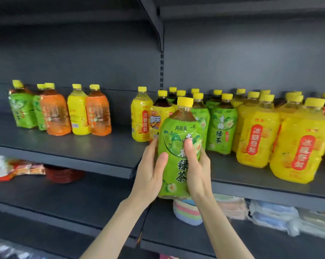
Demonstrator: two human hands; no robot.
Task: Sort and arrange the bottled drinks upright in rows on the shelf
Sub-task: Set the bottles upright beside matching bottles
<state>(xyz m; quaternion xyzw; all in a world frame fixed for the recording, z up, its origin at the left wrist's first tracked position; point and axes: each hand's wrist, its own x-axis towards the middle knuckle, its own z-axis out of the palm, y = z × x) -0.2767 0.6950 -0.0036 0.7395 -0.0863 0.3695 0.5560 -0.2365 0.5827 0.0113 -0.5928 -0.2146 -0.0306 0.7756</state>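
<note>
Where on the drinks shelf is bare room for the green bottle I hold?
Bare shelf lies between the orange bottle and the yellow bottle, also along its front at left. Large yellow bottles crowd the right.

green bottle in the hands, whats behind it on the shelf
Behind the green bottle stand a yellow-label bottle and another green-label bottle; it covers much of both and whatever stands between them.

The left forearm (111, 228) and the right forearm (225, 230) are bare and rise towards the green bottle (173, 135). The left hand (148, 174) grips the left side of the bottle, its thumb on the front and its other fingers round the side. The right hand (198, 172) grips the right side, its thumb pointing up on the front.
</note>
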